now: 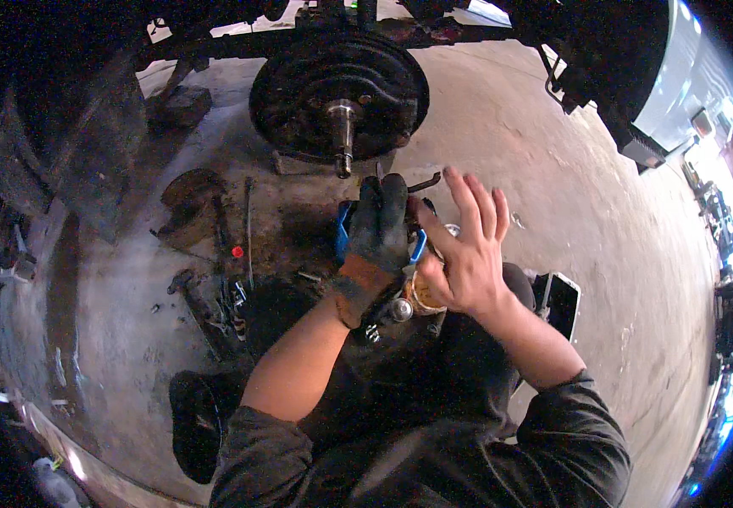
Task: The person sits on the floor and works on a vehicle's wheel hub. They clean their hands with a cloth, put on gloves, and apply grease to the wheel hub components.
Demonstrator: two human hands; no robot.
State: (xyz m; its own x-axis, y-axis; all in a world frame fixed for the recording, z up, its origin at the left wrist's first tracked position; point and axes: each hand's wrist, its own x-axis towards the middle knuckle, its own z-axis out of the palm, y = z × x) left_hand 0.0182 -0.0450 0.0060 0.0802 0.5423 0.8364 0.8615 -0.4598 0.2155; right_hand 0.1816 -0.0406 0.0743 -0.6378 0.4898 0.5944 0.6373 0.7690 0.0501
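My left hand, in a dark work glove with an orange-brown cuff, is stretched flat over a blue-edged thing in front of me. What lies under its palm is hidden. My bare right hand is beside it with fingers spread, its index finger reaching toward the glove's edge; I cannot tell whether they touch. Below the right thumb stands an open tin with yellowish-brown content, and next to it is a small round metal piece. Just beyond the hands, a round dark backing plate carries a bare metal spindle.
Loose tools and a small red piece lie on the stained floor at left, by a rusty curved part. A dark rod is beyond my hands. A phone lies near my right knee. Vehicle underbody hangs overhead.
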